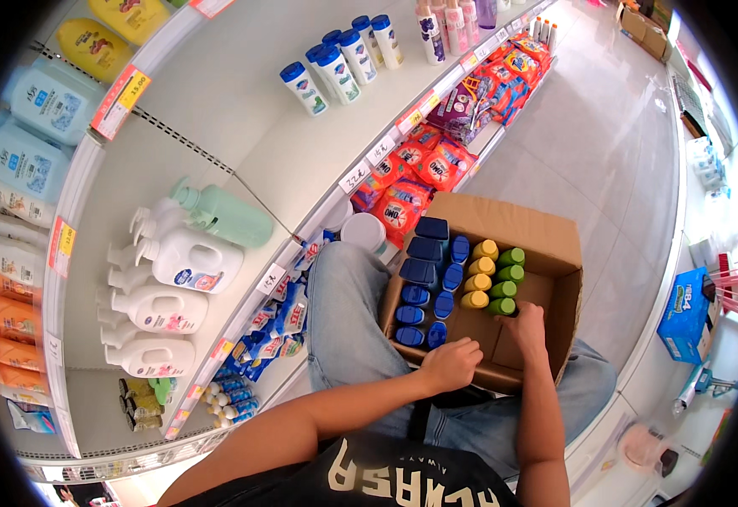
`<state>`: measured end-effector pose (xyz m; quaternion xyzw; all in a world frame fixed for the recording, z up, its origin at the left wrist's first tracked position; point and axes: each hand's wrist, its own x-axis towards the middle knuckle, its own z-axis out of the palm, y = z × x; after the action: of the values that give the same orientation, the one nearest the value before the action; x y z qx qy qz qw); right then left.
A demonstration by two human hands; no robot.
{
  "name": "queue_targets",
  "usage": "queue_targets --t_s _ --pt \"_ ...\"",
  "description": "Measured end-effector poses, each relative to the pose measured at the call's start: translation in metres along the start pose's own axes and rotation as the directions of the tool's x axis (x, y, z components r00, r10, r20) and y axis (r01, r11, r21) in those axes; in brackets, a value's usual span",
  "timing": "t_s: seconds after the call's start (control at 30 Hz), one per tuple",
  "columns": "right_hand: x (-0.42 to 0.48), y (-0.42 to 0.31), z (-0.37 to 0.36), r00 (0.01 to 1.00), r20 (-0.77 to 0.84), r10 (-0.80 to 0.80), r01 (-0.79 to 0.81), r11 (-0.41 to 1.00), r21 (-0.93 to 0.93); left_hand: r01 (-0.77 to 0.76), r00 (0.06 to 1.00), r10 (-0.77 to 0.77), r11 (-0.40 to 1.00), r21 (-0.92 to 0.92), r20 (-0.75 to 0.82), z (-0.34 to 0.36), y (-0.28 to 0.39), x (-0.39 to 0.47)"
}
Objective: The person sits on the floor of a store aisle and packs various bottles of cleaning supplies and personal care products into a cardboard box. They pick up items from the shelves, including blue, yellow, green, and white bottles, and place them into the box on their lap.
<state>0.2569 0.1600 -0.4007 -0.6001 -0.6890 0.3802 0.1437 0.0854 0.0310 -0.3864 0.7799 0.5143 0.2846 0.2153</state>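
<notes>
An open cardboard box (508, 218) rests in my lap between my knees. Bottles stand inside it in rows, caps up: dark navy caps (427, 237), blue caps (443, 304), yellow caps (481, 266) and green caps (510, 272). My right hand (526, 326) reaches into the box, its fingers around the nearest green-capped bottle (502, 307) just by the cap. My left hand (454, 364), fingers curled, is at the box's near side by the blue caps. Whether it grips the cardboard is hidden.
Store shelving runs along my left, with pump bottles (198, 260), white-bodied, blue-capped bottles (340, 70) and yellow bottles (93, 47). Bags of detergent (407, 206) lie on the lower shelf. To the right are a tiled floor (584, 127) and a blue carton (685, 314).
</notes>
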Motion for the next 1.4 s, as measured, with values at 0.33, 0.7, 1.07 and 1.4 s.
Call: queue_targets --t_s 0.33,0.7,1.07,1.4 --pt "0.006 0.015 0.012 0.999 0.014 -0.048 0.049 0.994 -0.097 0.059 0.998 -0.061 0.997 -0.044 -0.034 -0.007 0.005 0.006" --pt "0.005 0.037 -0.071 0.746 -0.666 0.003 0.180 0.962 0.207 0.154 0.987 -0.159 0.979 -0.134 -0.028 -0.007 0.008 0.001" --pt "0.015 0.094 -0.074 0.773 -0.594 0.224 -0.015 0.942 0.335 0.137 0.991 -0.135 0.983 -0.121 0.024 -0.005 0.005 -0.004" --pt "0.013 0.085 -0.063 0.888 -0.399 0.229 -0.106 0.946 0.307 0.123 0.992 -0.124 0.984 -0.132 -0.002 -0.002 0.004 -0.005"
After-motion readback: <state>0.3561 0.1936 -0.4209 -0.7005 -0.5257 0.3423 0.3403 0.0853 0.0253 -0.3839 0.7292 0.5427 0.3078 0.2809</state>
